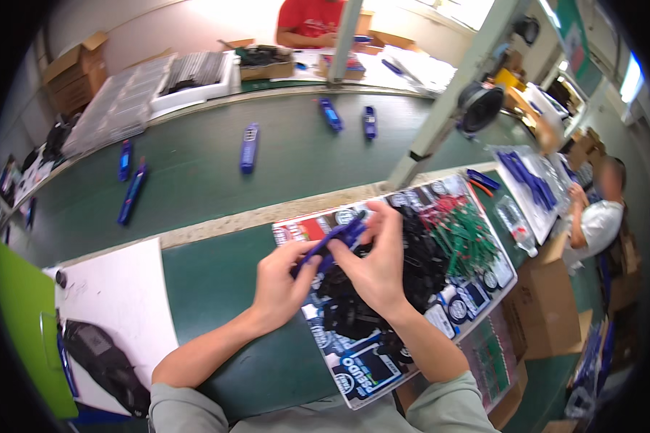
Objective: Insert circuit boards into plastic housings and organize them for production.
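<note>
My left hand [285, 283] and my right hand [378, 261] both hold one blue plastic part [337, 241] above a printed sheet [372, 372] on the green workbench. The left fingers grip its lower end, while the right fingers pinch its upper end. Beneath the hands lies a heap of small black parts [412, 270]. A bundle of green and red wires [466, 234] lies to the right of the heap.
Several blue parts [249, 147] lie on the green conveyor belt [195, 173] behind. A white sheet [119, 303] with a black bag [101, 361] is at left. Cardboard boxes [549, 307] stand at right. One person sits at right, another at the far bench.
</note>
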